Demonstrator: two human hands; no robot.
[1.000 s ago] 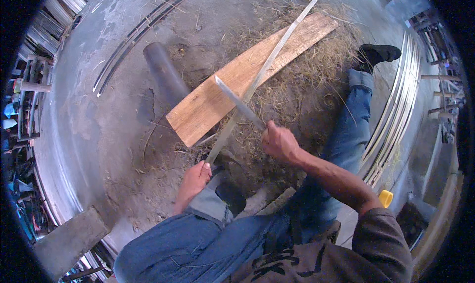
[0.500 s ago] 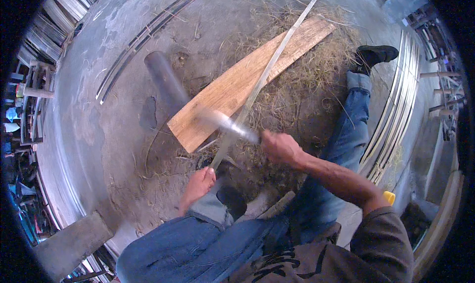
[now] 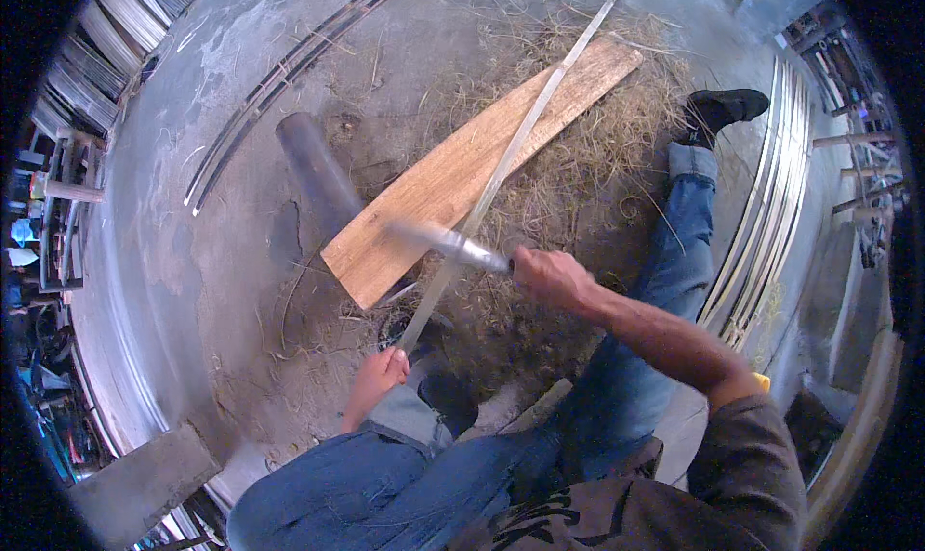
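My left hand (image 3: 378,380) is closed around the near end of a long, thin, pale strip (image 3: 513,151), which looks like split bamboo. The strip runs away from me to the far edge, slanting across a wooden board (image 3: 405,206). In my right hand (image 3: 556,279) is a knife (image 3: 466,250) with a shiny metal blade, gripped by its dark handle. Its blade points left and crosses the strip just beyond my left hand, over the board's near end. Motion smears the blade, so its edge and tip are unclear.
Under the board's near end lies a dark log-like cylinder (image 3: 323,173). Thin shavings (image 3: 607,156) cover the ground around the board. To the right is a bundle of long strips (image 3: 771,204); dark strips (image 3: 279,74) lie far left. A block (image 3: 145,484) stands near left.
My left hand has drawn a little nearer to me, and the strip's near end has come with it. The knife has shifted slightly and stays across the strip.
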